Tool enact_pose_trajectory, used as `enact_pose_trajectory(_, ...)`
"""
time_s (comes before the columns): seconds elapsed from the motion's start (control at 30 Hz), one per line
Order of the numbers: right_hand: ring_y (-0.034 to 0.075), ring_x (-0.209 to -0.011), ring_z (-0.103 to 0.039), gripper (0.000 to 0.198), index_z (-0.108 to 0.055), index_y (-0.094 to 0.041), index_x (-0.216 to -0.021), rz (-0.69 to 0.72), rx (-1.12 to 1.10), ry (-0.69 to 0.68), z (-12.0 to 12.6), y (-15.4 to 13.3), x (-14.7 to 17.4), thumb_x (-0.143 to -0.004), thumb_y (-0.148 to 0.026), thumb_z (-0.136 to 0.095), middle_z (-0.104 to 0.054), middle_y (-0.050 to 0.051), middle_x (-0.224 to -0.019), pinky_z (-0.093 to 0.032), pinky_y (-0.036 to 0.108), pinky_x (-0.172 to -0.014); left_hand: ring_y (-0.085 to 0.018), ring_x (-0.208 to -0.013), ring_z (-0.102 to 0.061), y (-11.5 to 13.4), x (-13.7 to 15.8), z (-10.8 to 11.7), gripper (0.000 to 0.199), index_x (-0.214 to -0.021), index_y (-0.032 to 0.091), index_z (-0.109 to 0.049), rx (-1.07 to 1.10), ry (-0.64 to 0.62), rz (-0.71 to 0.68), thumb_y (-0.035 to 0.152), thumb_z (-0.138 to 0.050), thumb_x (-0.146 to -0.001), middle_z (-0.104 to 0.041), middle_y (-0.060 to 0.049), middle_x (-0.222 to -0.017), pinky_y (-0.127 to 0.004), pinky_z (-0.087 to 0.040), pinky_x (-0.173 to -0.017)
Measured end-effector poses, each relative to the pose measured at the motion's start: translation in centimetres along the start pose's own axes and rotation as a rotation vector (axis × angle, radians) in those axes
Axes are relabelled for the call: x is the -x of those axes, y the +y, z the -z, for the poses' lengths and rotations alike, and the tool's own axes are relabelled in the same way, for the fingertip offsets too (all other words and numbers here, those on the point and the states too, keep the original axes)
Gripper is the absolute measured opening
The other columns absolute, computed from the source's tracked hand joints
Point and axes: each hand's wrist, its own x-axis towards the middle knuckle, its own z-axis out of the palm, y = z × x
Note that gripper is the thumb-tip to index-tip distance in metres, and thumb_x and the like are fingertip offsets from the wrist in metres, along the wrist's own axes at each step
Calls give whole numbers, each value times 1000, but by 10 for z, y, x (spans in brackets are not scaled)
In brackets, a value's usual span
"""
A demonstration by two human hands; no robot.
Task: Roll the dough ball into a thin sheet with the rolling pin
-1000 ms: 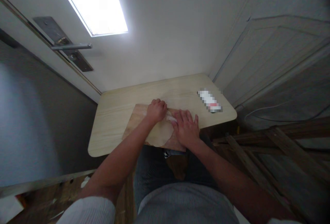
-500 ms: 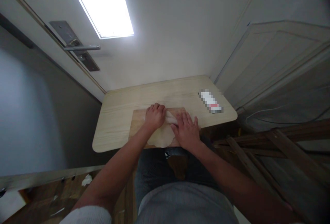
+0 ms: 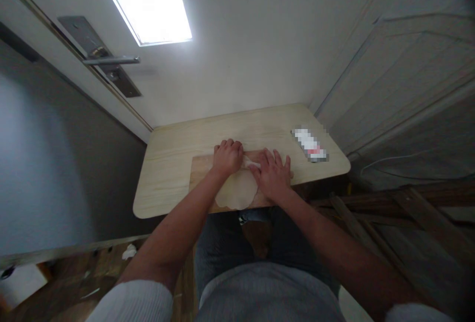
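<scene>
A thin, pale sheet of dough (image 3: 237, 191) lies on a wooden board (image 3: 200, 167), its rounded near side reaching the board's front edge. Along the far side the dough is gathered into a whitish roll (image 3: 252, 162); I cannot tell whether a rolling pin is inside. My left hand (image 3: 228, 156) is curled over the roll's left part, knuckles up. On the right part rests my right hand (image 3: 273, 174), its fingers spread forward and its thumb pointing inward to the roll. Both palms hide what lies under them.
The board sits at the front of a light wooden table (image 3: 163, 173) against a white door with a metal handle (image 3: 115, 60). A blurred-out phone-like object (image 3: 309, 145) lies at the table's right. Wooden bars (image 3: 359, 213) stand to the right, below table height.
Both hands have shifted slightly away from me with the roll, and more of the flat dough shows in front of them. The view has also shifted a little.
</scene>
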Motion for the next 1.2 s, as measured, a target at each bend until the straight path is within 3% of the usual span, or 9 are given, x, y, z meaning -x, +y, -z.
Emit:
enact_pose_trajectory(0.3, 36, -141, -32, 66, -48, -19, -144, -7, -7, -48, 1, 9, -25, -100, -61, -24, -45, 14, -151, -12, 63, -114, -26, -106, -60, 0, -27, -1, 39, -105, 21, -62, -10, -99, 21, 36, -26, -102, -69, -11, -108, -41, -39, -90)
enact_pose_trajectory(0.9, 37, -141, -31, 61, -50, -23, -143, -58, -15, -111, -8, 22, -63, -100, -58, -25, -46, 12, -151, -15, 66, -112, -25, -95, -67, -1, -73, -12, 44, -111, 19, -63, -14, -129, 50, 37, -24, -101, -72, -14, -103, -36, -46, -82)
enact_pose_trajectory(1.2, 38, -141, -31, 61, -50, -23, -143, -67, -17, -112, -9, 21, -60, -100, -58, -25, -46, 13, -151, -13, 67, -111, -26, -94, -67, -1, -73, -13, 43, -110, 19, -63, 0, -134, 43, 36, -25, -101, -71, -13, -104, -35, -47, -79)
